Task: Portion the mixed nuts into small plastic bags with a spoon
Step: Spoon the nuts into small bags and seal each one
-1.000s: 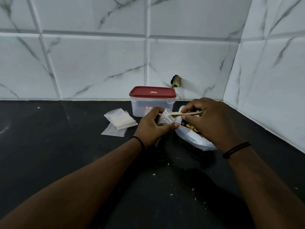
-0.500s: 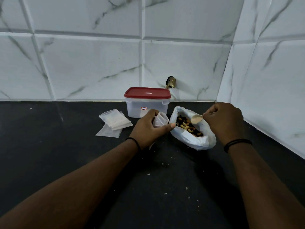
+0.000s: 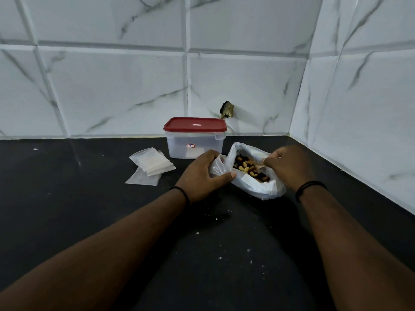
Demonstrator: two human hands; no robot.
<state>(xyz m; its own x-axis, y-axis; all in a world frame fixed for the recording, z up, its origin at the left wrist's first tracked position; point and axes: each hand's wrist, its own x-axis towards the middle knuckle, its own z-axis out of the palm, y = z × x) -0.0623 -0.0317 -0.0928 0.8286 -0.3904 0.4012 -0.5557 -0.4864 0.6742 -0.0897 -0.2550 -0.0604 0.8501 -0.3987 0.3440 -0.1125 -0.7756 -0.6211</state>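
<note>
A large white plastic bag (image 3: 253, 187) lies open on the black counter, with mixed nuts (image 3: 249, 168) showing inside. My left hand (image 3: 202, 176) grips a small clear plastic bag (image 3: 216, 168) right beside the big bag's left rim. My right hand (image 3: 289, 167) holds a pale spoon (image 3: 258, 164) by its handle. The spoon's bowl is down among the nuts and mostly hidden.
A clear tub with a red lid (image 3: 195, 138) stands against the tiled back wall behind the bags. A stack of small empty bags (image 3: 150, 164) lies to the left. A tiled side wall closes in on the right. Crumbs dot the counter (image 3: 89, 209).
My right hand has swung the spoon away from the small bag and lowered its bowl into the nuts. My left hand keeps holding the small bag beside the big one.
</note>
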